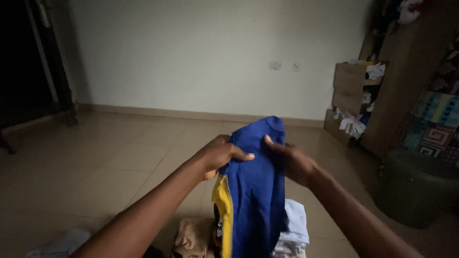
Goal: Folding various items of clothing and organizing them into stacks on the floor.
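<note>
Hanging between both hands, the blue garment [256, 191] with its yellow side panel drops out of the bottom of the frame, so its lower part is cut off. The left hand [217, 155] is closed on the garment's upper left edge, thumb pressed across the cloth. The right hand [291, 162] grips the upper right edge, its fingers mostly hidden behind the fabric. Below the garment, a tan cloth [191, 239] lies to its left and a pale folded cloth [294, 229] to its right, both partly covered and dim. Right of the garment sits a dark round tub [413, 191]. Beyond it, further right, open drawers [351, 88] spill white cloth, hard to make out. Behind the garment stands the white wall [205, 52].
</note>
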